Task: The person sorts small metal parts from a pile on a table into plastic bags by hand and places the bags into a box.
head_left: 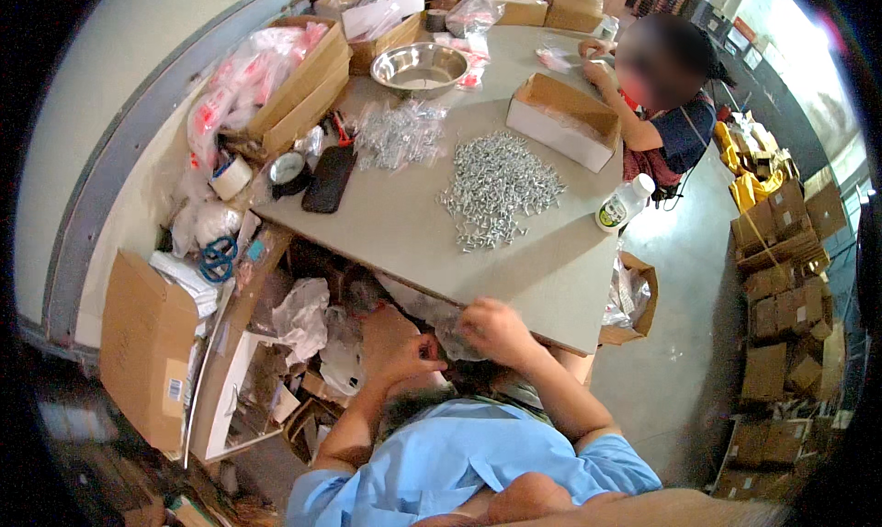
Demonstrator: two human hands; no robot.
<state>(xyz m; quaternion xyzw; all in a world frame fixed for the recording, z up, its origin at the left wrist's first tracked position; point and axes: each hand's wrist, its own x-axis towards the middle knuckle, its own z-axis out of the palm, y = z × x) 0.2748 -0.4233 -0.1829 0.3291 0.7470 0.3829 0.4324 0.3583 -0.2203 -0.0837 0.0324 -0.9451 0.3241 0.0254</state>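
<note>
My left hand (397, 351) and my right hand (497, 330) are close together just below the near edge of the grey table (542, 279). Both pinch a small clear plastic bag (447, 328) held between them; what is inside it cannot be made out. On the table beyond my hands lies a heap of small silver screws (496, 189). Farther back are several clear packets of screws (400, 134).
A steel bowl (420, 66), an open cardboard box (562, 118), a black phone (329, 179), tape rolls (231, 176) and a white bottle (625, 203) sit on the table. Blue scissors (218, 259) lie at the left. Another person (663, 104) works at the far right corner. Stacked cartons (788, 279) line the right.
</note>
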